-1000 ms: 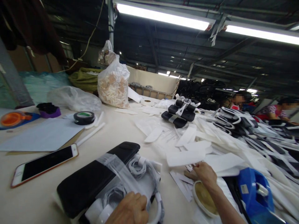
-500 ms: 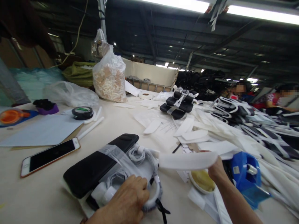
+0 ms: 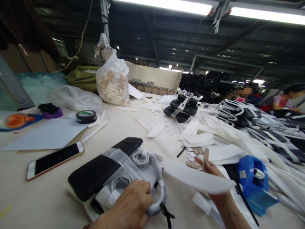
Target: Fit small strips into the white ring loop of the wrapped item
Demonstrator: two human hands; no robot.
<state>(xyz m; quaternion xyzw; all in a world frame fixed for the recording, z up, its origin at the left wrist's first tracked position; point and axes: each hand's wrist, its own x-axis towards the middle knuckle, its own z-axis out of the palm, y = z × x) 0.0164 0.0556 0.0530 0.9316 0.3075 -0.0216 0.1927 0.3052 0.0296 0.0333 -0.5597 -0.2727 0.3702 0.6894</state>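
A flat black bag (image 3: 95,171) with a band of white foam film lies on the table in front of me. White film-wrapped straps and a curved wrapped handle (image 3: 160,197) lie along its right side. My left hand (image 3: 133,202) is closed over this wrapped part, its fingertips partly hidden. From the bag a white foam strip (image 3: 197,176) sticks out to the right, its far end in front of my right wrist. My right hand (image 3: 213,170) pinches a small brown cardboard piece (image 3: 205,158) upright between thumb and fingers. More cardboard pieces (image 3: 197,150) and white labels lie just beyond it.
A phone (image 3: 56,160) and black tape roll (image 3: 86,116) lie left. A blue tape dispenser (image 3: 254,178) stands right, near loose foam strips (image 3: 224,152). Wrapped black bags (image 3: 181,109) are stacked behind; a filled plastic bag (image 3: 113,81) stands at the back. Co-workers sit far right.
My right hand has let go of the foam strip's end and taken up a cardboard piece. The strip has swung down and towards me. My left hand stays on the bag.
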